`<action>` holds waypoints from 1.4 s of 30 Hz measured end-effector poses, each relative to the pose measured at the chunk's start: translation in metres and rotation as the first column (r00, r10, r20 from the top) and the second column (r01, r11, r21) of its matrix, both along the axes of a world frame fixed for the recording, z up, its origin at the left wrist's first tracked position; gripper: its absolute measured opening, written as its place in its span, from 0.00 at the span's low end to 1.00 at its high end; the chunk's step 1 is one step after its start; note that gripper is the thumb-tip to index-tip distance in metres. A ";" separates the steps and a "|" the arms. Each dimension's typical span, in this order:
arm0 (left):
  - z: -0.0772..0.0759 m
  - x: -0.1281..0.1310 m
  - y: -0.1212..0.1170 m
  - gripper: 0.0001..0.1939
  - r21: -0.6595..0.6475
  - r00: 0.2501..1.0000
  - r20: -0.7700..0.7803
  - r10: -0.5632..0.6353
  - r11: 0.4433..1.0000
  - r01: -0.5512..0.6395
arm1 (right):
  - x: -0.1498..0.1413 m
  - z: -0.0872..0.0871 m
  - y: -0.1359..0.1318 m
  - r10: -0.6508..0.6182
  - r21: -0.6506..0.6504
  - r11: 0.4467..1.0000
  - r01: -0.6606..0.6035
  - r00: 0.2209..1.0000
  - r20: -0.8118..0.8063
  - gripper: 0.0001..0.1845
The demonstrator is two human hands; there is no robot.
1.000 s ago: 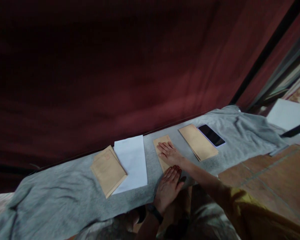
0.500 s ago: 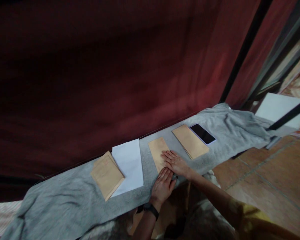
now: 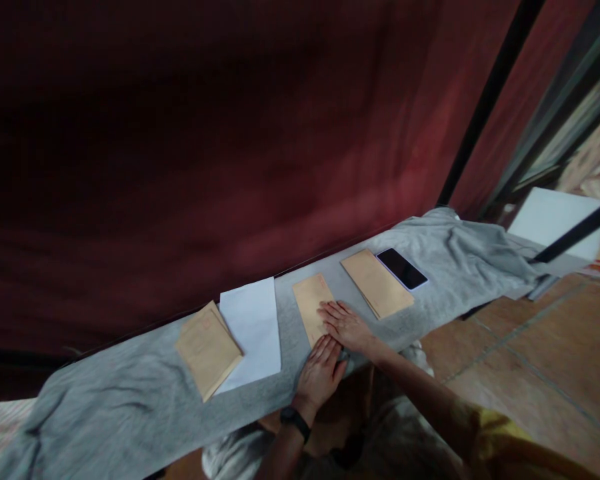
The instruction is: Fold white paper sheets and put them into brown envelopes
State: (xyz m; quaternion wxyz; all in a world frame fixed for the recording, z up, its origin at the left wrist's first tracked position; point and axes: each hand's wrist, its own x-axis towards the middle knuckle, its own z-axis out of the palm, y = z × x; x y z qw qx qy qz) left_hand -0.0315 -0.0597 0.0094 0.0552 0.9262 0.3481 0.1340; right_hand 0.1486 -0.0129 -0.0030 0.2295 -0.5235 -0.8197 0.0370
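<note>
A brown paper envelope (image 3: 310, 297) lies on the grey cloth (image 3: 145, 393) in front of me. My right hand (image 3: 347, 327) rests flat across its right side, fingers stretched out. At the near end of the same envelope lies my left hand (image 3: 320, 373), palm down with its fingers extended, close against the right hand. A dark band is on the left wrist. The near part of the envelope is hidden under both hands. To the left, white paper sheets (image 3: 253, 333) lie partly beneath a stack of brown envelopes (image 3: 210, 350). Another envelope pile (image 3: 380, 283) lies to the right.
A phone (image 3: 403, 268) with a dark screen touches the right-hand pile. Behind the cloth-covered surface hangs a dark red curtain (image 3: 280, 167). A black pole (image 3: 485, 107) rises at the far right end, near a white panel (image 3: 555, 220). Tiled floor (image 3: 540, 347) shows at the right.
The view has shifted slightly, so everything on the cloth appears a little further left. Both hands stay on the envelope in almost the same pose.
</note>
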 end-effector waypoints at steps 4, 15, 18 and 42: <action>0.001 0.001 -0.001 0.22 0.010 1.000 0.006 0.011 1.000 -0.011 | 0.000 -0.002 0.000 -0.015 0.002 1.000 0.015 1.000 0.004 0.24; -0.003 0.002 -0.003 0.21 0.036 0.998 0.044 0.036 0.999 -0.038 | 0.004 0.000 0.000 -0.008 -0.009 1.000 0.009 0.995 0.100 0.26; -0.001 0.003 -0.006 0.20 0.018 0.996 0.072 0.059 0.998 -0.060 | 0.008 -0.004 -0.002 -0.014 -0.021 1.000 0.016 0.994 0.105 0.27; -0.017 0.047 0.120 0.29 -0.017 0.932 0.001 0.362 0.932 -0.362 | 0.020 0.005 -0.036 -0.077 0.010 0.997 0.077 0.996 0.042 0.25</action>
